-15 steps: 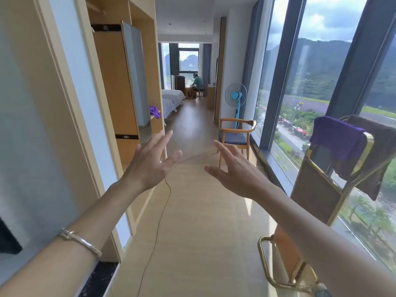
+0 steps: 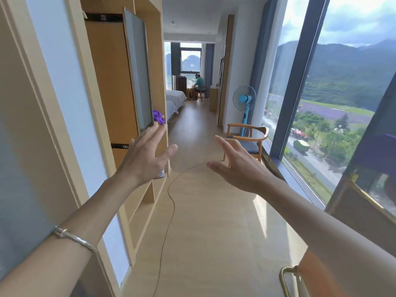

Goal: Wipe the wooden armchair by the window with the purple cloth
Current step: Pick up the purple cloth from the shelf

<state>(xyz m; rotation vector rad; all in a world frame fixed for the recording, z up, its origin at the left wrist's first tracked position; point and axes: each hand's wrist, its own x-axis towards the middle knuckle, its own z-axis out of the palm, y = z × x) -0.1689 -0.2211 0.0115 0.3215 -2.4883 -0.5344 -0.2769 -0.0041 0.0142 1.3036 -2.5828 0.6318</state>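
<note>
Long hallway, pale wood floor (image 2: 214, 221), big windows all down the right. The wooden armchair (image 2: 248, 140) sits far along by the glass, blue fan (image 2: 244, 99) right behind it. The purple cloth (image 2: 158, 117) is bunched on a shelf on the left. A thin cord (image 2: 171, 202) snakes across the floor. Left hand (image 2: 143, 159) and right hand (image 2: 240, 168) are both spread wide, empty.

Wooden armchair (image 2: 248, 136), smooth wood floor (image 2: 214, 221), shiny metal bracelet (image 2: 74, 237).
</note>
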